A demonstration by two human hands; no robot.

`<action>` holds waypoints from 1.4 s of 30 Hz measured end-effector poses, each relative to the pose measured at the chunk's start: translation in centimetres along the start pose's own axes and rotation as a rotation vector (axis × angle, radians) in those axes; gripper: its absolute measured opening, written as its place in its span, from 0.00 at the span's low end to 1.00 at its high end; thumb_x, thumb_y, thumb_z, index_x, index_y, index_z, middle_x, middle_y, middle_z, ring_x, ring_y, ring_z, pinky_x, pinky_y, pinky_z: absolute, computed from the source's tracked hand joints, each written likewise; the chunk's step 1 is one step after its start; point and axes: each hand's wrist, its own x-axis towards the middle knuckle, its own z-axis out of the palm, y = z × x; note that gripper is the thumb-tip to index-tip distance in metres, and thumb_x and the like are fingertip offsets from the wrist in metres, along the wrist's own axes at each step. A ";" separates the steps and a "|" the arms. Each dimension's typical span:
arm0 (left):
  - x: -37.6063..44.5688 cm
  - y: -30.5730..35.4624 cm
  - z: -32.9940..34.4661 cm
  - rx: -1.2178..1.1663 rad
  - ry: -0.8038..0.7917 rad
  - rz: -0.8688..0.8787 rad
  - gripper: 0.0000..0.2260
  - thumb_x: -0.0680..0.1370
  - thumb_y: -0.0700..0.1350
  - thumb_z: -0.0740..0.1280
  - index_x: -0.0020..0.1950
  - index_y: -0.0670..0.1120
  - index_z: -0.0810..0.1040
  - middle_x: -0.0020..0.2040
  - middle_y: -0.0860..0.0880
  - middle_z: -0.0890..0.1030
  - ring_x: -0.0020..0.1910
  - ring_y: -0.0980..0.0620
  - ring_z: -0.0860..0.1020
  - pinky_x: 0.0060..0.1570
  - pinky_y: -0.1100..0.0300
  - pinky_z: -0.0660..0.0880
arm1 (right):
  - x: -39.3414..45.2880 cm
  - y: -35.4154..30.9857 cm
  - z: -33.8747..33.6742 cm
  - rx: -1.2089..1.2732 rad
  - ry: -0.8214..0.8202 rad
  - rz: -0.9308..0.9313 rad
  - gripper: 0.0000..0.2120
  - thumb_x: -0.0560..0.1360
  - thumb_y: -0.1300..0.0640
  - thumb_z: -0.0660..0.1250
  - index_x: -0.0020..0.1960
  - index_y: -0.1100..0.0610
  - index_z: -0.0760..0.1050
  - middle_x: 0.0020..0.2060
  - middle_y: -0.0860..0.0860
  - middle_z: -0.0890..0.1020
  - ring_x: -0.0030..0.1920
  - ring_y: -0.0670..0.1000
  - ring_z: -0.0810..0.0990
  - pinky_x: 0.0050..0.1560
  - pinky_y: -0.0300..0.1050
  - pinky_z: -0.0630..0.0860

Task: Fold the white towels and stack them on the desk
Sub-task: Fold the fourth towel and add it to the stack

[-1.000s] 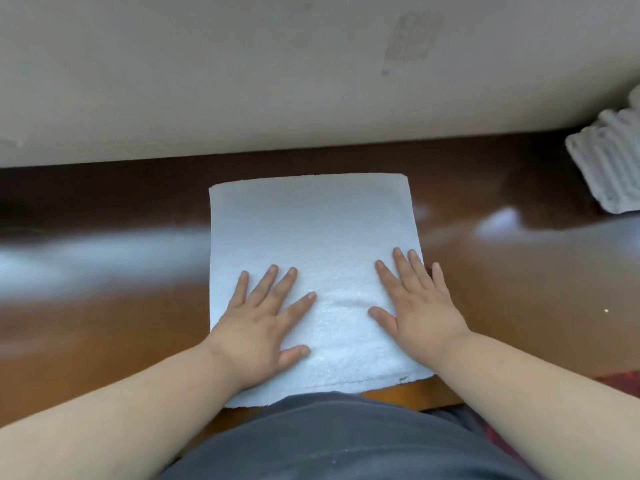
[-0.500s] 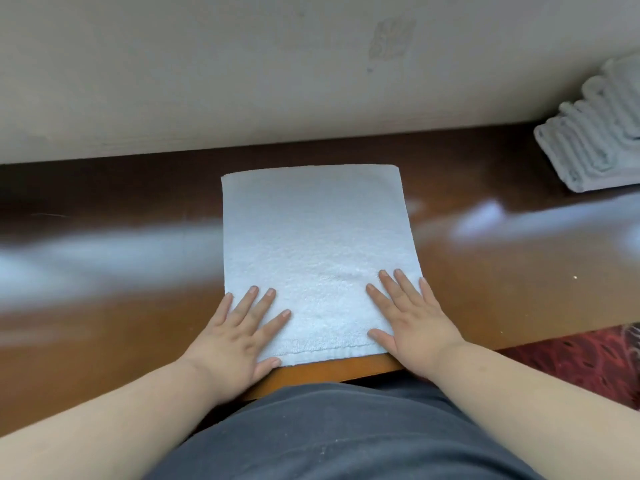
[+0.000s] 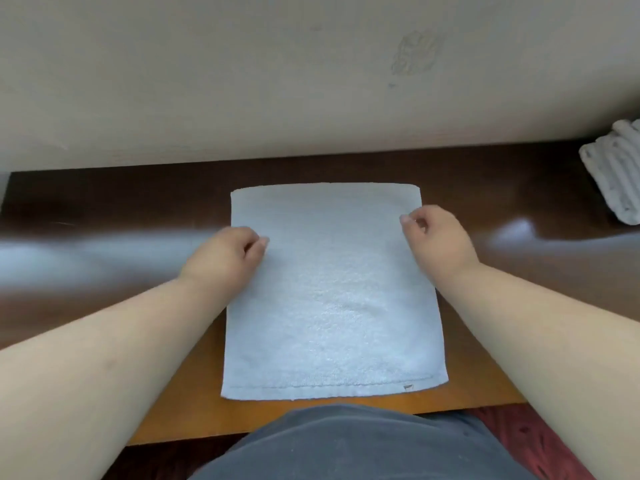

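A white towel point(image 3: 332, 292) is laid flat on the worktop point(image 3: 485, 358), long axis running away from the body. Its side edges are touched by curled left hand point(image 3: 227, 258) and right hand point(image 3: 436, 237); whether cloth is pinched cannot be told.

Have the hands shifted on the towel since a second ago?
Yes. Both the left hand and right hand moved from the white towel's near hem up its side edges toward the wall, fingers now curled.

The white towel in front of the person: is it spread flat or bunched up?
Spread flat: the white towel lies smooth on the desk, a neat rectangle with straight edges.
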 end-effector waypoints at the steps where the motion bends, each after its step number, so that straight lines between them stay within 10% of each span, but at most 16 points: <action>1: 2.0 0.0 -0.7 -0.112 0.109 -0.166 0.14 0.80 0.61 0.58 0.47 0.53 0.76 0.44 0.52 0.78 0.38 0.53 0.76 0.35 0.58 0.69 | 2.1 -0.6 -0.4 0.071 0.010 0.120 0.21 0.78 0.37 0.61 0.62 0.51 0.76 0.54 0.49 0.79 0.49 0.51 0.77 0.44 0.41 0.70; 4: 6.8 -0.6 -2.3 -0.198 0.083 -0.539 0.19 0.80 0.62 0.59 0.55 0.48 0.79 0.50 0.45 0.81 0.48 0.43 0.80 0.50 0.54 0.75 | 6.7 -2.1 -0.7 0.096 -0.158 0.409 0.34 0.75 0.32 0.62 0.72 0.55 0.70 0.62 0.54 0.78 0.57 0.59 0.78 0.52 0.51 0.75; 11: 9.8 -1.5 -1.9 -0.282 0.018 -0.631 0.24 0.78 0.62 0.65 0.69 0.52 0.75 0.63 0.48 0.78 0.60 0.43 0.76 0.51 0.54 0.73 | 9.6 -1.5 0.5 0.264 -0.140 0.527 0.27 0.77 0.41 0.67 0.71 0.54 0.73 0.57 0.53 0.78 0.56 0.58 0.78 0.61 0.52 0.76; 16: 10.6 -1.5 -1.7 -0.497 0.182 -0.550 0.11 0.77 0.59 0.69 0.53 0.55 0.76 0.41 0.58 0.75 0.38 0.59 0.72 0.33 0.64 0.65 | 9.7 -1.0 0.4 0.497 -0.006 0.397 0.19 0.76 0.47 0.71 0.65 0.51 0.78 0.50 0.45 0.81 0.47 0.46 0.79 0.45 0.39 0.73; 25: 10.7 -2.3 -5.1 -0.497 0.138 -0.353 0.24 0.77 0.54 0.71 0.71 0.56 0.70 0.54 0.55 0.77 0.49 0.53 0.77 0.48 0.58 0.73 | 11.2 -2.4 -2.3 0.506 -0.095 0.295 0.21 0.76 0.56 0.72 0.67 0.51 0.72 0.49 0.48 0.81 0.38 0.45 0.76 0.31 0.39 0.71; 32: 2.5 -1.4 -8.5 -0.188 0.088 -0.152 0.06 0.77 0.54 0.66 0.50 0.67 0.79 0.37 0.58 0.81 0.22 0.60 0.74 0.17 0.66 0.66 | 4.7 -1.4 -5.3 0.498 -0.180 0.187 0.05 0.77 0.59 0.69 0.51 0.50 0.80 0.46 0.51 0.85 0.43 0.45 0.83 0.44 0.42 0.79; 42: -6.9 -2.0 -7.0 0.043 0.084 0.211 0.10 0.72 0.39 0.69 0.45 0.55 0.77 0.47 0.54 0.74 0.41 0.58 0.69 0.42 0.61 0.65 | -6.4 -0.1 -6.2 0.164 -0.074 0.113 0.08 0.68 0.54 0.65 0.44 0.45 0.79 0.40 0.49 0.85 0.42 0.52 0.82 0.41 0.49 0.76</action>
